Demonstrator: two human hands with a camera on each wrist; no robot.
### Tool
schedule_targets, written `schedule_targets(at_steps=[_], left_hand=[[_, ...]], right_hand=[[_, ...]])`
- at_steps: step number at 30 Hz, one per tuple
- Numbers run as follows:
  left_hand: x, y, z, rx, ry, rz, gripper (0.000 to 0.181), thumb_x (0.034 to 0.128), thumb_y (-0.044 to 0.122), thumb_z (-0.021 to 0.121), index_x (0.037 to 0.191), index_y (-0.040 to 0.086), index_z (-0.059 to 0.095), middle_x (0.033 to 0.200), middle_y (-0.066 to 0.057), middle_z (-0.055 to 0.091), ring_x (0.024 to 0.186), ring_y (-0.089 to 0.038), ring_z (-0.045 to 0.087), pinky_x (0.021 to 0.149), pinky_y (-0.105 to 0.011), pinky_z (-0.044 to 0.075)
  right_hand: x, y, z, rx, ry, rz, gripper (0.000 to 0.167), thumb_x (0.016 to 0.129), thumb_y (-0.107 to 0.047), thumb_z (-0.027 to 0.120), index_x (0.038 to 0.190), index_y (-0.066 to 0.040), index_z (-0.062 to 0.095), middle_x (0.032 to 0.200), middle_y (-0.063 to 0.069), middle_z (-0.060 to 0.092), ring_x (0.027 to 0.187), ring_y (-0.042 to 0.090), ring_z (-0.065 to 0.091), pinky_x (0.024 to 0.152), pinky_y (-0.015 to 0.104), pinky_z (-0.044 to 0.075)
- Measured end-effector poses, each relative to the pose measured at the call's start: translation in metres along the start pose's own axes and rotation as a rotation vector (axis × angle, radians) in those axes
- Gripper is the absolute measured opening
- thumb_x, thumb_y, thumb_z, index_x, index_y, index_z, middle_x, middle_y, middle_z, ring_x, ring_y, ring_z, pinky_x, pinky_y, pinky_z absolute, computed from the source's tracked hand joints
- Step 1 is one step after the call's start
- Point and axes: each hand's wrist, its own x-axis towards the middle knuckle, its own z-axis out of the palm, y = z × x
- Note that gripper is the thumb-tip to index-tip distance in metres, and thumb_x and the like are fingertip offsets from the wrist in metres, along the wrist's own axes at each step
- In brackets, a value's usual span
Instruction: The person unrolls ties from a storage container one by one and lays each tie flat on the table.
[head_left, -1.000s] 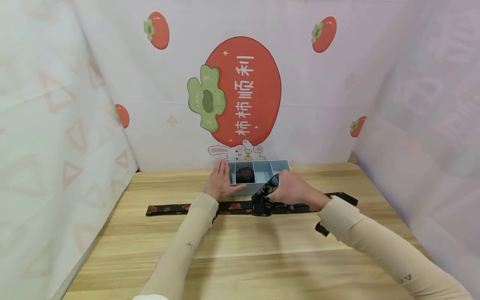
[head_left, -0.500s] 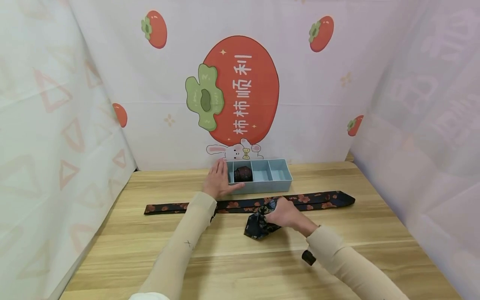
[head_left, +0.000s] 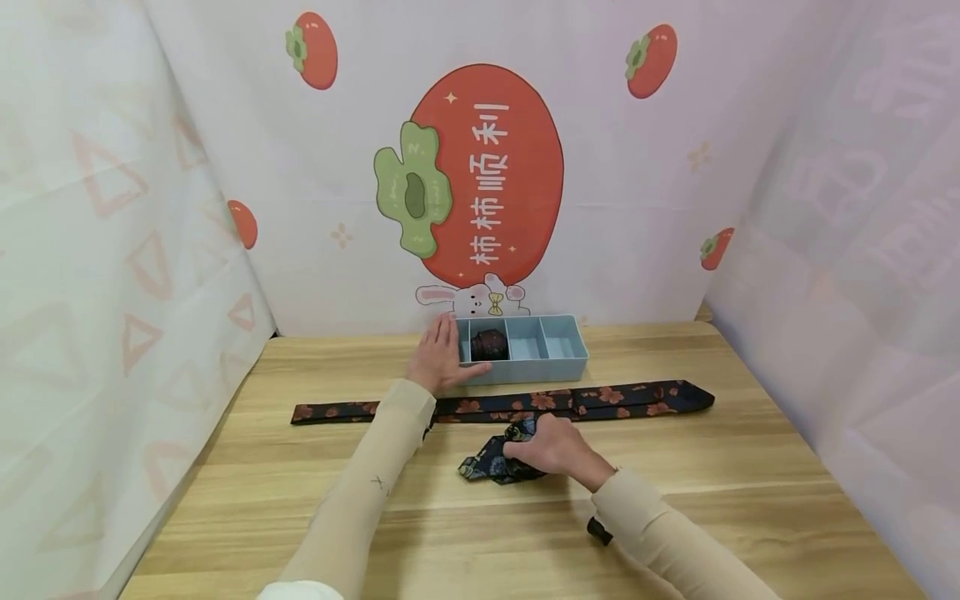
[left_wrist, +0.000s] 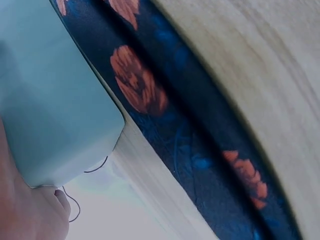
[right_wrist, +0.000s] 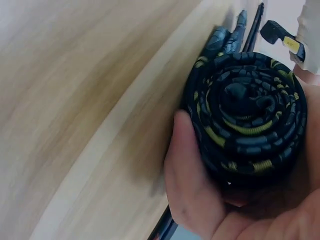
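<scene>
My right hand (head_left: 558, 448) grips a rolled-up dark necktie (head_left: 489, 458) with blue and yellow patterning, just above the tabletop. In the right wrist view the coiled spiral of this necktie (right_wrist: 245, 115) faces the camera, with the thumb on its side and a loose end trailing behind. My left hand (head_left: 437, 358) rests against the left end of a pale blue divided box (head_left: 540, 371), fingers straight and thumb along its front. A dark reddish rolled necktie (head_left: 490, 343) sits in one compartment. Two compartments to its right hold nothing; the leftmost one is partly covered by the left hand.
A dark necktie with orange flowers (head_left: 611, 402) lies flat across the wooden table (head_left: 480, 542), between the box and my right hand. My left forearm crosses over it. A printed cloth (head_left: 337, 183) stands behind the box, with cloth walls on both sides.
My right hand has drawn the rolled necktie away from the box, toward the near side and slightly left, and turned it. My left hand stays at the box.
</scene>
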Motion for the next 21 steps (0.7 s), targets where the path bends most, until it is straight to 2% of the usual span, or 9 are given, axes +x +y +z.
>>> schedule_targets(at_steps=[4,6,9,11,13,16,18,20,21], left_hand=[[0.001,-0.005,-0.002,-0.016,0.000,0.009,0.122,0.0925,0.083,0.047,0.167,-0.004,0.008,0.177,-0.021,0.006,0.167,-0.035,0.006,0.136,-0.046,0.014],[0.001,-0.009,-0.001,-0.037,-0.010,0.023,0.121,0.0932,0.082,0.047,0.167,-0.005,0.006,0.177,-0.022,0.005,0.167,-0.036,0.005,0.136,-0.047,0.014],[0.000,-0.014,-0.001,-0.090,-0.014,0.051,0.118,0.0947,0.079,0.047,0.167,-0.006,0.005,0.177,-0.024,0.005,0.166,-0.037,0.005,0.136,-0.047,0.014],[-0.003,-0.016,-0.004,-0.123,-0.009,0.071,0.116,0.0957,0.077,0.048,0.166,-0.006,0.006,0.177,-0.024,0.005,0.167,-0.037,0.005,0.136,-0.048,0.013],[-0.008,-0.017,-0.009,-0.149,0.013,0.097,0.114,0.0970,0.074,0.049,0.167,-0.006,0.007,0.177,-0.023,0.007,0.166,-0.037,0.007,0.136,-0.048,0.013],[-0.019,-0.015,-0.018,-0.157,0.070,0.144,0.108,0.1003,0.070,0.049,0.166,-0.006,0.010,0.176,-0.024,0.012,0.166,-0.037,0.011,0.135,-0.049,0.015],[-0.029,-0.011,-0.023,-0.165,0.137,0.175,0.101,0.1031,0.063,0.051,0.166,-0.007,0.016,0.174,-0.025,0.021,0.164,-0.038,0.021,0.134,-0.050,0.021],[-0.043,-0.004,-0.028,-0.186,0.209,0.199,0.090,0.1048,0.053,0.057,0.163,-0.007,0.026,0.168,-0.026,0.035,0.157,-0.040,0.035,0.130,-0.051,0.032],[-0.050,-0.001,-0.030,-0.209,0.240,0.210,0.083,0.1048,0.047,0.060,0.161,-0.007,0.031,0.164,-0.026,0.041,0.153,-0.040,0.042,0.126,-0.052,0.037]], right_hand=[[0.001,0.006,-0.003,0.001,0.011,-0.014,0.054,0.083,-0.057,0.075,0.058,-0.017,0.051,0.052,-0.003,0.038,0.047,0.014,0.034,0.049,0.030,0.033],[0.001,0.012,-0.006,0.003,0.008,-0.012,0.056,0.083,-0.061,0.076,0.059,-0.016,0.051,0.052,-0.004,0.037,0.046,0.013,0.032,0.049,0.030,0.033],[0.000,0.021,-0.012,-0.008,-0.009,-0.004,0.064,0.083,-0.069,0.075,0.077,-0.006,0.065,0.065,0.004,0.048,0.054,0.017,0.039,0.055,0.034,0.040],[-0.001,0.026,-0.017,-0.027,-0.007,-0.009,0.081,0.082,-0.075,0.073,0.103,0.004,0.071,0.087,0.013,0.064,0.068,0.022,0.057,0.064,0.039,0.050],[-0.003,0.030,-0.022,-0.041,-0.006,-0.022,0.097,0.083,-0.079,0.070,0.122,0.009,0.068,0.105,0.021,0.069,0.082,0.028,0.066,0.072,0.045,0.055],[-0.007,0.034,-0.029,-0.028,0.000,-0.039,0.085,0.084,-0.081,0.067,0.098,0.002,0.074,0.086,0.014,0.070,0.070,0.024,0.064,0.062,0.040,0.053],[-0.012,0.037,-0.035,-0.016,0.001,-0.062,0.072,0.088,-0.079,0.065,0.071,-0.009,0.067,0.062,0.004,0.058,0.053,0.017,0.049,0.053,0.033,0.042],[-0.017,0.039,-0.042,-0.009,0.006,-0.088,0.066,0.091,-0.074,0.066,0.058,-0.017,0.055,0.050,-0.002,0.043,0.047,0.013,0.034,0.051,0.029,0.032],[-0.020,0.040,-0.046,-0.011,0.014,-0.113,0.063,0.092,-0.070,0.066,0.060,-0.017,0.055,0.051,-0.004,0.042,0.048,0.012,0.033,0.052,0.028,0.031]])
